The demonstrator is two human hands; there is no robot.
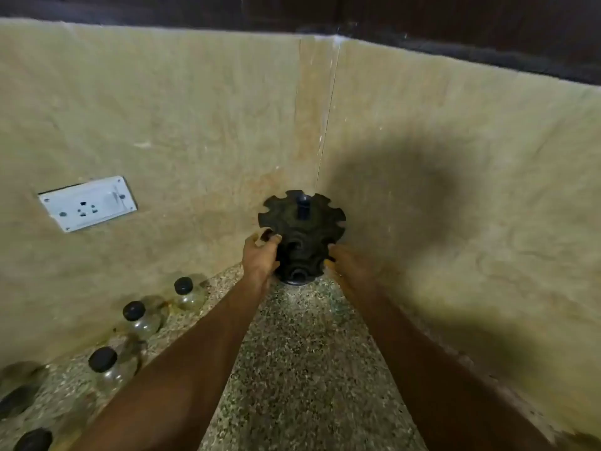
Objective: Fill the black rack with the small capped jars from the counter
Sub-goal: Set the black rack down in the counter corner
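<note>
Head view: the black rack [301, 236] stands in the corner where the two tiled walls meet, at the far end of the speckled table [302, 369]. Its notched top disc and the tiers beneath hold no jar that I can see, so by my judgement the filling has not begun. My left hand [260, 255] grips the rack's left edge, thumb and fingers curled onto the disc rim. My right hand [344, 265] holds the rack's right side lower down, its fingertips curled against the body. Both hands are thus clamped on the rack, one to each flank. The small capped jars [138, 319] stand in a row left of the rack, along the foot of the left wall, well apart from it; five or so black caps show, the nearest blurred. A wall socket [87, 203] sits left of the rack, above the jars. All the jars remain to be loaded.
</note>
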